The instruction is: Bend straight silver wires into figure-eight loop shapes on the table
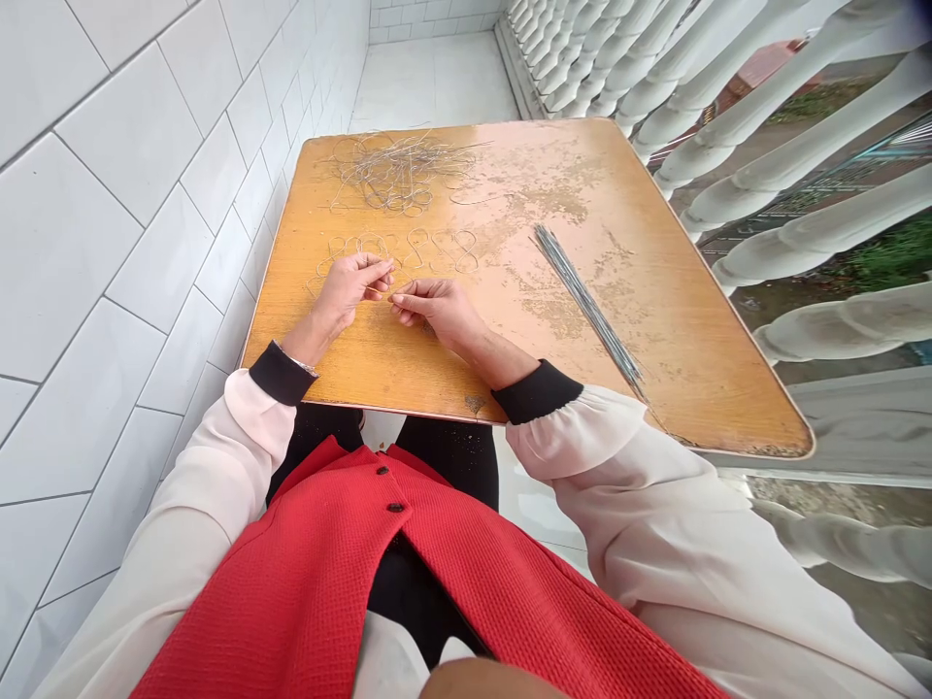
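My left hand [358,282] is closed in a pinch on a thin wire, above the near left part of the wooden table. Close beside it on the right, my right hand [429,306] pinches as well, its fingertips on the same wire as far as I can make out. Most of that wire is hidden by the fingers. Just beyond the hands lie several bent wire loops [443,250], some shaped like a figure eight. A tangled heap of bent wires [400,175] rests at the far left of the table.
A bundle of straight grey wires [588,303] lies slantwise on the right part of the table [699,359], whose surface is worn. White wall tiles [182,223] run close along the left. White balusters [735,204] line the right side.
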Tool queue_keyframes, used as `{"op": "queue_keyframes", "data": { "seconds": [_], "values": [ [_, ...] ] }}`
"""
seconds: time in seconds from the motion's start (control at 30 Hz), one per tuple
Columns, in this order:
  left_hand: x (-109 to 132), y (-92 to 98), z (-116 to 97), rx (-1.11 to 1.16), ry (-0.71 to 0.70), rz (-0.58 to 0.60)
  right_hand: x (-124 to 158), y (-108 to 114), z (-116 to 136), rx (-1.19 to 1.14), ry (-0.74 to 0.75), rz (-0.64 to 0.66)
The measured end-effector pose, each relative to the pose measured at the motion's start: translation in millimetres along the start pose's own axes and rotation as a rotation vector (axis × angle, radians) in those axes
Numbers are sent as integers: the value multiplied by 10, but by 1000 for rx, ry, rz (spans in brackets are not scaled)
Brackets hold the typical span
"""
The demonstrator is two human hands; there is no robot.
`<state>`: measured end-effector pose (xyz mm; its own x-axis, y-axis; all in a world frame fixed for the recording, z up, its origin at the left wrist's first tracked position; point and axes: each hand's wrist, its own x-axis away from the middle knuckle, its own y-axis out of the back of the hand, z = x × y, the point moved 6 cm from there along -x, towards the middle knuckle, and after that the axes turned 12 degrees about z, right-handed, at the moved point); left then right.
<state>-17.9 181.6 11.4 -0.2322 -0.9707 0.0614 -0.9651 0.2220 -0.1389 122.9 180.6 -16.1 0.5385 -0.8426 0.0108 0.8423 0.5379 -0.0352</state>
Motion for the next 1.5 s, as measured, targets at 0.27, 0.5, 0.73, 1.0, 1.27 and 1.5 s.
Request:
{"op": "queue_keyframes", "data": {
  "seconds": [0.27,0.5,0.73,1.0,1.27,1.5],
  "values": [
    [-4,-4,-14,-18,-34,2,20,-35,33,11,8,-7],
    [39,-49,-52,-50,-16,-5,7,-52,5,-18,5,13],
    [14,-49,-12,-72,-40,12,23,-21,-23,-89,-90,7],
    [14,-25,-31,-79,-17,3,15,13,-59,-94,-131,25],
    [-8,-19,-13,-76,15,75,36,70,122,26,24,-148],
    [-21,-11,20,-55,40,75,9,64,90,92,24,-173]
  ]
}}
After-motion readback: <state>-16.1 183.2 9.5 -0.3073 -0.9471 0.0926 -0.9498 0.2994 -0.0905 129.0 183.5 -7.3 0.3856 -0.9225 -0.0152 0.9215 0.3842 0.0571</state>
